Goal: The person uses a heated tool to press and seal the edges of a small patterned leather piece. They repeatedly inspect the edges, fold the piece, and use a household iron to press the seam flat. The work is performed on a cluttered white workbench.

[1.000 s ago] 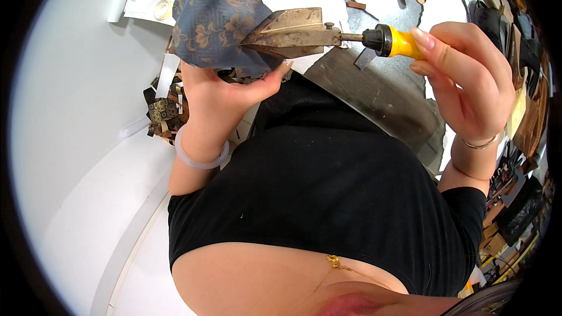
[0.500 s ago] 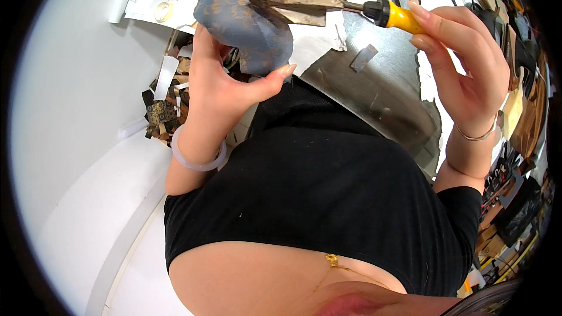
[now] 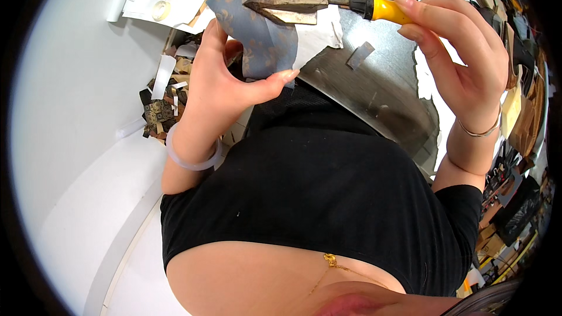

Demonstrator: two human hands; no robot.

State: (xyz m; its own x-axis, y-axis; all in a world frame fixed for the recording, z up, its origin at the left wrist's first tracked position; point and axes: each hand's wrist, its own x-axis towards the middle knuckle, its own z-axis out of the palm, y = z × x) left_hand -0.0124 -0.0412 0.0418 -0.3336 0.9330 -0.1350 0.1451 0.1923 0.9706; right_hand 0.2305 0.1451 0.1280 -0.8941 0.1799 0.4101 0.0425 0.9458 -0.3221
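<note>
My left hand (image 3: 225,79) is curled round a piece of blue-grey fabric (image 3: 266,47) with a tan floral pattern. Its thumb lies at the near edge, and the other fingers are partly hidden behind the cloth. In my right hand (image 3: 459,52) is a yellow-handled tool (image 3: 293,7), the handle held between thumb and fingertips. The tool's pointed, arrow-shaped metal head has a worn, stained surface. Its tip points left and rests on or just over the fabric; I cannot tell whether they touch.
A dark metal plate (image 3: 374,102) covers the near table edge, with a small grey scrap (image 3: 360,55) on it. White paper (image 3: 321,41) lies beyond. Left of the table is a heap of offcuts (image 3: 161,111), next to a white wall. Tools and boxes crowd the far right.
The tool has shifted slightly left and down, its head now lying flatter over the cloth. The fabric has tilted and moved a little right, spreading out flatter.
</note>
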